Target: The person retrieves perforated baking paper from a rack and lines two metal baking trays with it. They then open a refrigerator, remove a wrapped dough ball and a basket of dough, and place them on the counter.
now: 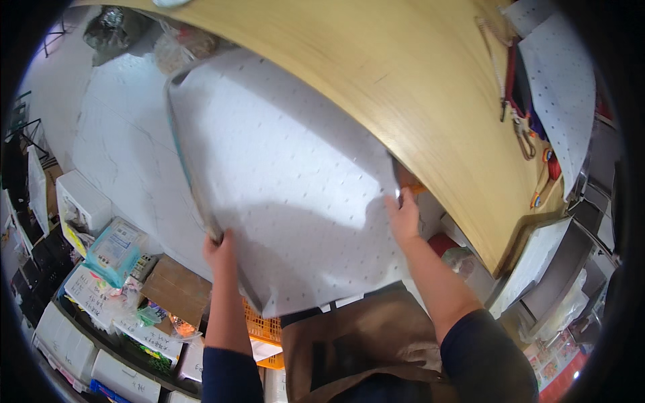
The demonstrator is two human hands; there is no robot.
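A large pale grey panel point(297, 166), dotted with small dark marks, is held out flat in front of me. Its material looks like fabric or soft plastic, and a strip of teal shows along its left edge. My left hand point(220, 248) grips that left edge near the bottom, thumb on top. On the opposite edge, my right hand point(404, 217) pinches the panel with the thumb over its face. The fingers under the panel are hidden on both sides. Its upper right side runs along the edge of a light wooden table point(403, 75), partly overlapping the view below it.
Another dotted pale sheet point(559, 95) lies at the table's right end, beside cords with metal clips point(524, 138). On the left stand a teal pack point(116, 247), a brown cardboard piece point(179, 289) and white boxes point(123, 378) bearing writing. Plastic bags point(176, 48) rest on the pale floor point(136, 141).
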